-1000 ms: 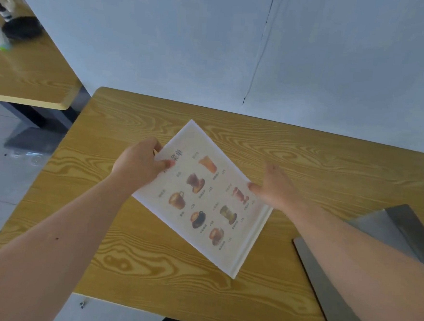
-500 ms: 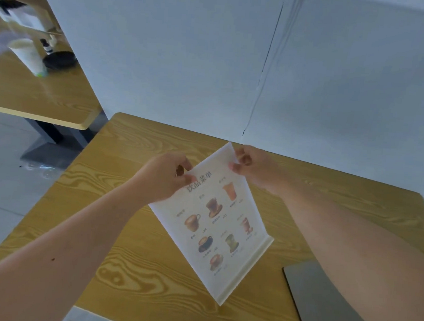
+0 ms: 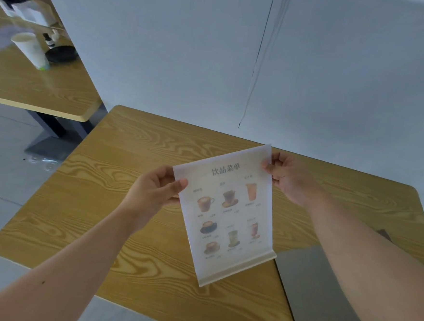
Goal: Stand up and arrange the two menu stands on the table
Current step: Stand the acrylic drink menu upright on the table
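A clear acrylic menu stand with a drinks menu printed on it is held upright over the wooden table, its base at the bottom. My left hand pinches its upper left corner. My right hand grips its upper right corner. Whether the base touches the table is unclear. A second menu stand is not visible as such; a flat grey panel lies at the table's right front, partly under my right forearm.
A white wall runs along the table's far edge. Another wooden table at the left carries a paper cup, a small dark bottle and a black dish. Grey floor lies between the tables.
The menu stand was lying flat on the table; both hands lifted it by its top corners and turned it upright facing me. My right hand moved from its side edge to the top right corner.
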